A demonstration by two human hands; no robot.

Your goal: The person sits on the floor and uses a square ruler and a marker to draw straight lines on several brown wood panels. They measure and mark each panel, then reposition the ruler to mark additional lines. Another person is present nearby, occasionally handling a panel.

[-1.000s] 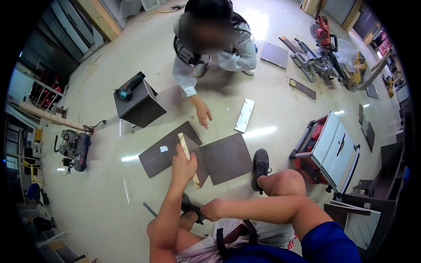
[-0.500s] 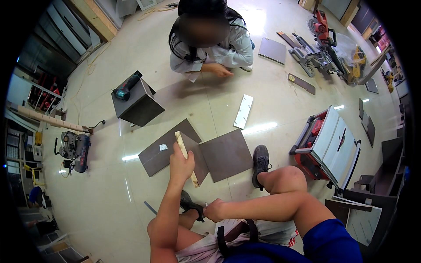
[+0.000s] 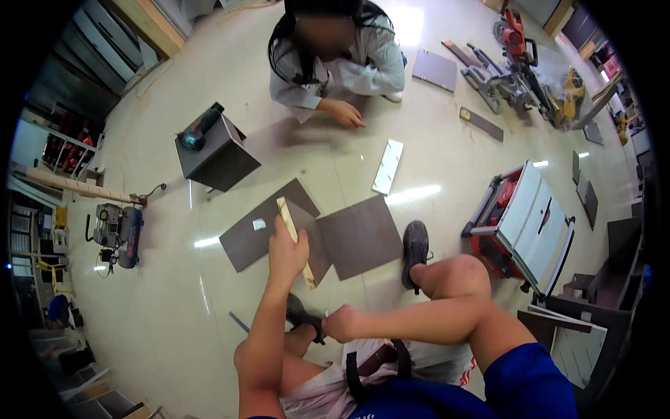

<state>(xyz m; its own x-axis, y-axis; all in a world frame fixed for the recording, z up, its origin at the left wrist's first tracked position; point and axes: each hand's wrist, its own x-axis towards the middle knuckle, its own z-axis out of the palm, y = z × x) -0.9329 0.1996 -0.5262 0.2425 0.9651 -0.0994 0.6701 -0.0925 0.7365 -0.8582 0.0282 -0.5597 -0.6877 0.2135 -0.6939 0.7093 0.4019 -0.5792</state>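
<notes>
My left hand (image 3: 288, 251) is closed round the pale, raw edge of a dark brown board (image 3: 316, 255), which stands tilted on its edge. Under and beside it lie two flat dark panels: the left panel (image 3: 248, 241) carries a small white label, the right panel (image 3: 361, 236) is squarish. My right hand (image 3: 342, 323) is held in a fist near my left shoe (image 3: 302, 312). A small whitish tip pokes out of that fist; the rest of the thing is hidden by the fingers.
Facing me, a person (image 3: 335, 77) crouches with one hand held low. A cordless drill (image 3: 201, 129) rests on a dark box (image 3: 218, 157). A white strip (image 3: 388, 167) lies on the floor. Rightward are a table saw (image 3: 523, 216) and mitre saw (image 3: 513, 70); an air compressor (image 3: 118, 234) stands left.
The whole view has shifted a little, so the floor things sit slightly higher. The other person's hand has come down a bit. My hands keep their hold.
</notes>
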